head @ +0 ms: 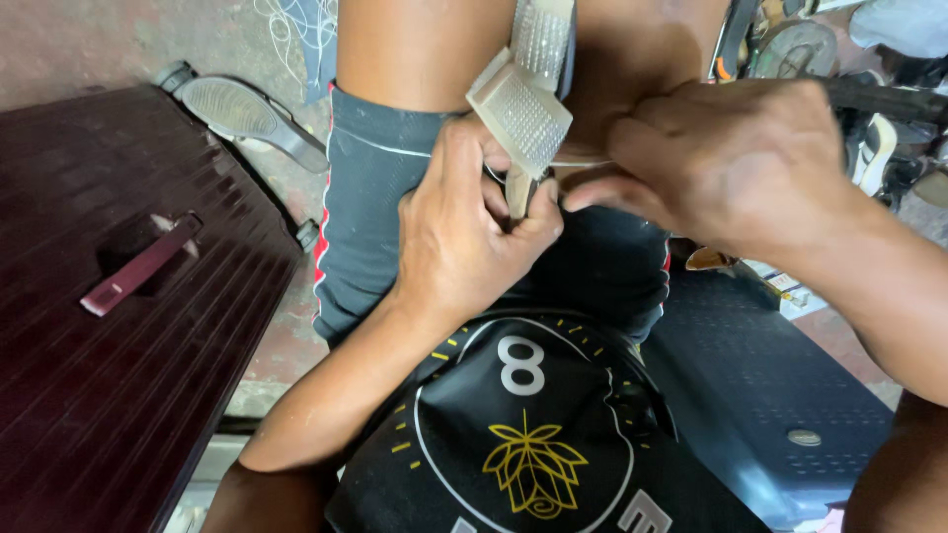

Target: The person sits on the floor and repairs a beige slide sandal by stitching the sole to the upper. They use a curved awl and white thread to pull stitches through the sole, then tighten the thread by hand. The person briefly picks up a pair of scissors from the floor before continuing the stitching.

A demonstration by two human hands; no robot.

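My left hand [469, 232] grips a beige high-heeled shoe [523, 109] over my lap, the ridged sole facing up and the heel between thumb and fingers. My right hand [736, 163] is pinched shut on a thin pale thread [578, 162] that runs from the shoe's sole edge. Both hands meet just above my dark shorts [380, 197], between my knees.
A dark maroon suitcase [118, 326] with a handle lies at the left. Another shoe sole [237, 111] rests on the concrete floor beyond it. A dark blue plastic stool [760, 395] is at the right, with cluttered tools and shoes at the upper right [849, 79].
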